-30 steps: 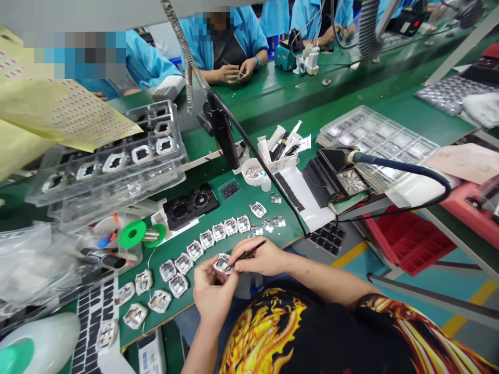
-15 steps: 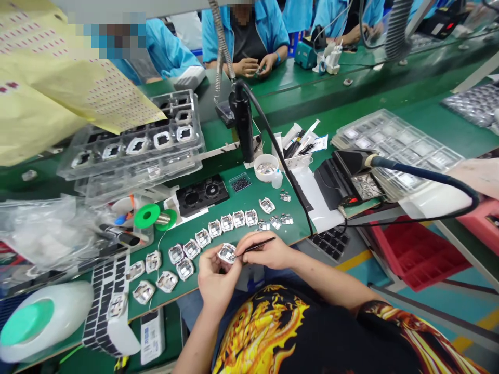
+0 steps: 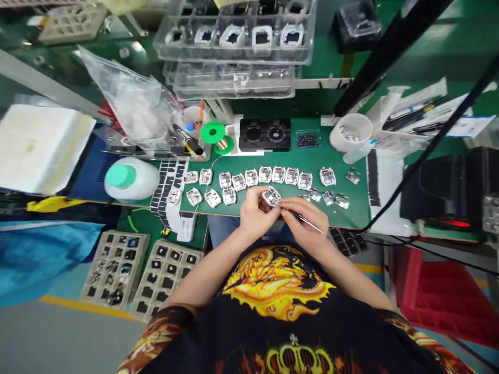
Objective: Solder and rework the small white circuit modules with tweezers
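Over the table's front edge, my left hand (image 3: 254, 214) is closed around the side of a silvery watch case (image 3: 271, 196), its open inside facing up with small parts showing. My right hand (image 3: 306, 222) pinches thin tweezers (image 3: 312, 226), whose tips meet the lower right rim of that case. Just beyond both hands, a curved row of similar watch cases (image 3: 278, 174) lies on the green mat. One more watch case (image 3: 327, 176) sits apart to the right. Small metal parts (image 3: 328, 198) lie in little clusters near my right hand.
Behind the row are a green solder wire spool (image 3: 212, 132), a black fixture (image 3: 264, 135) and a dish of tiny screws (image 3: 307, 138). A white cup (image 3: 351, 133) stands right of them. A dark cable (image 3: 421, 171) crosses the right side. A white bottle (image 3: 131, 179) stands left.
My view has swung left and downward, so the co-workers opposite are out of sight and trays at lower left appear. Both hands keep hold of the watch case and tweezers.
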A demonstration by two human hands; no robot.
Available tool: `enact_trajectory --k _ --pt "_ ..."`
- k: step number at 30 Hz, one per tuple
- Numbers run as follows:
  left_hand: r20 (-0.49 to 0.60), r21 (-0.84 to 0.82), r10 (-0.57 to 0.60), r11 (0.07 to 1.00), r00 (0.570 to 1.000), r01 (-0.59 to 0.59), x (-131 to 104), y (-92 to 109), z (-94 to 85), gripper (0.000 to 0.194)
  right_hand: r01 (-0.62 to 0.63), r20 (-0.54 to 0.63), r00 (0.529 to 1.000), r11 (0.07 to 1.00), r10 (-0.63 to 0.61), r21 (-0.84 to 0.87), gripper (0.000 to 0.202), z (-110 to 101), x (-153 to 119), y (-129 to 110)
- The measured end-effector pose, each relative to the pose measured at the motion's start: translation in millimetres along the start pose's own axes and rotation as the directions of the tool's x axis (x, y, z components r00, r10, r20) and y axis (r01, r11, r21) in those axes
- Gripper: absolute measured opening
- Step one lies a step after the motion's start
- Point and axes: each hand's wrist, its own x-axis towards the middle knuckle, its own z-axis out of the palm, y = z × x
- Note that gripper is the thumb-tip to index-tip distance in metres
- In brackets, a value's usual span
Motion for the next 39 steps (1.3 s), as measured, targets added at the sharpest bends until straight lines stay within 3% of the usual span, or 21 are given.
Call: enact_trajectory --k 3,6,16,35,39 --pt "0.019 -0.035 -0.033 0.999 0.999 0.034 -2 -1 -1.8 0.049 0.216 0.064 0.976 0.963 -0.209 -0.162 0.027 2 2 2" --pt "0.04 -0.041 -0.057 0.997 0.998 0.059 -2 -2 -3.8 0.05 0.286 0.081 0.958 0.932 -0.274 -0.225 0.025 3 4 6" --pt "0.051 -0.07 -0.062 0.995 0.997 0.066 -2 -3 -4.8 0.054 0.323 0.131 0.945 0.911 -0.299 -0.257 0.031 6 -2 13" --pt "0.047 0.115 0.026 0.993 0.999 -0.032 -6 -5 -6.2 0.055 0.314 0.157 0.948 0.899 -0.277 -0.305 0.035 9 -6 19" --pt "0.034 0.132 0.022 0.991 0.999 -0.027 -6 -5 -4.8 0.053 0.317 0.1 0.948 0.867 -0.302 -0.385 0.038 10 -7 18"
